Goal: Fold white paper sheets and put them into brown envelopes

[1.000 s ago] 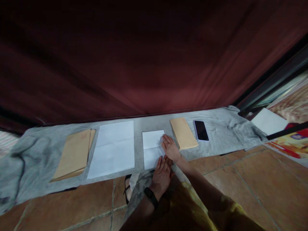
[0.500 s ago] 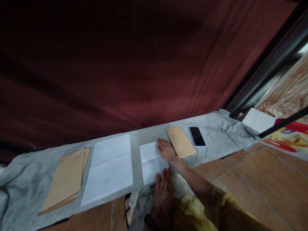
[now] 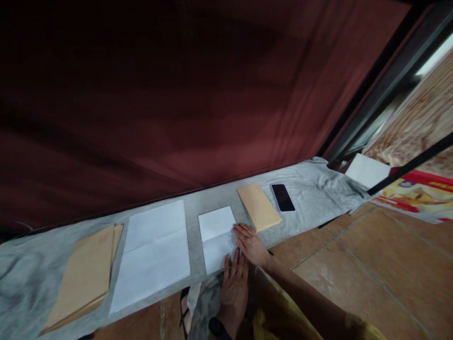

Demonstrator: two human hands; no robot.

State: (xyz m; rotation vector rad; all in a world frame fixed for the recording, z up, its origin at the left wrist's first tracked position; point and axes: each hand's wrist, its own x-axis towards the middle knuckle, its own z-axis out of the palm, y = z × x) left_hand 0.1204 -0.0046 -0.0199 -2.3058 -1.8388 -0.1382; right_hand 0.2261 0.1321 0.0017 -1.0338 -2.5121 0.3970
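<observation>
A white sheet of paper (image 3: pixel 215 224), with a crease across its middle, lies on the grey cloth in front of me. My right hand (image 3: pixel 250 244) rests flat on its right edge, fingers stretched out and pointing left. At the near right corner is my left hand (image 3: pixel 235 285), fingers extended, the tips on the paper. The two hands almost touch, and neither grips anything. Just beyond my right hand lies a brown envelope (image 3: pixel 259 207). Larger white sheets (image 3: pixel 152 255) with a crosswise crease lie left of the small sheet.
A stack of brown envelopes (image 3: pixel 83 274) lies at the far left of the grey cloth (image 3: pixel 194 236). Right of the single envelope is a phone (image 3: pixel 283 197) with a dark screen. A dark red curtain (image 3: pixel 198 118) hangs behind. Tiled floor (image 3: pixel 354 264) shows at the right.
My right hand has slid down the sheet's right side toward me, close to my left hand. The whole view has shifted slightly.
</observation>
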